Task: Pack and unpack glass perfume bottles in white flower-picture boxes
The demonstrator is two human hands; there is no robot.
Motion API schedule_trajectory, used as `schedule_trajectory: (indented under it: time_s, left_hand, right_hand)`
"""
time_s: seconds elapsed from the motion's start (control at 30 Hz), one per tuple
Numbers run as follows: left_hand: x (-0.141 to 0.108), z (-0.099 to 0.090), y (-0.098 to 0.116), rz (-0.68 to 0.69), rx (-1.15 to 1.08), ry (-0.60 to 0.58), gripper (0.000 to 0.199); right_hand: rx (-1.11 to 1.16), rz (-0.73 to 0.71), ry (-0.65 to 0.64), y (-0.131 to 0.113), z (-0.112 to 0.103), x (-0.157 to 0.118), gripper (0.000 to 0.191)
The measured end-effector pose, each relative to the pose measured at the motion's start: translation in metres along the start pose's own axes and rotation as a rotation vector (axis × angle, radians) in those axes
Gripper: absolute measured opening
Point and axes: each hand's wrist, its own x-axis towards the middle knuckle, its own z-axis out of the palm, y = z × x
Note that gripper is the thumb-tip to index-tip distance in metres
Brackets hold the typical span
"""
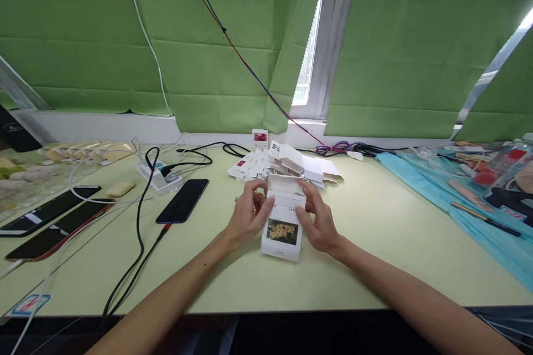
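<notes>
Between my two hands is a small white cardboard box (283, 208) with a picture of yellow flowers on its front. Its top flap stands up at the far end. My left hand (252, 211) grips the box's left edge, thumb on the front panel and fingers behind. On the opposite edge, my right hand (318, 216) pinches the box near the top the same way. Just beyond the box lies a heap of flattened white cartons (258, 164), some with small printed pictures. One small white box with a red picture (260, 137) stands upright behind the heap.
Left of my hands lie a black phone (183, 201) on a cable, a white power strip (160, 177) and two more phones (50, 211). A blue cloth (441, 199) with a pen (485, 218) and bottles covers the right side. Green curtains (208, 55) hang behind the table.
</notes>
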Motion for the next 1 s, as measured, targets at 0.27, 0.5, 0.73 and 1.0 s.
schedule_trajectory:
  time_s: [0.27, 0.5, 0.73, 1.0]
  left_hand:
    - [0.000, 0.002, 0.000, 0.036, -0.019, 0.014, 0.030]
    - [0.003, 0.001, 0.013, -0.085, -0.137, 0.032, 0.026]
    - [0.007, 0.001, 0.018, -0.152, -0.295, 0.033, 0.025]
    - [0.009, 0.000, 0.022, -0.141, -0.244, 0.013, 0.029]
  right_hand:
    - [0.040, 0.047, 0.010, 0.000, 0.000, 0.001, 0.046]
    - [0.050, 0.088, -0.008, 0.000, 0.000, 0.001, 0.046]
    - [0.027, 0.077, -0.006, 0.002, 0.000, 0.001, 0.044]
    - [0.057, 0.066, 0.003, 0.002, 0.001, 0.000, 0.038]
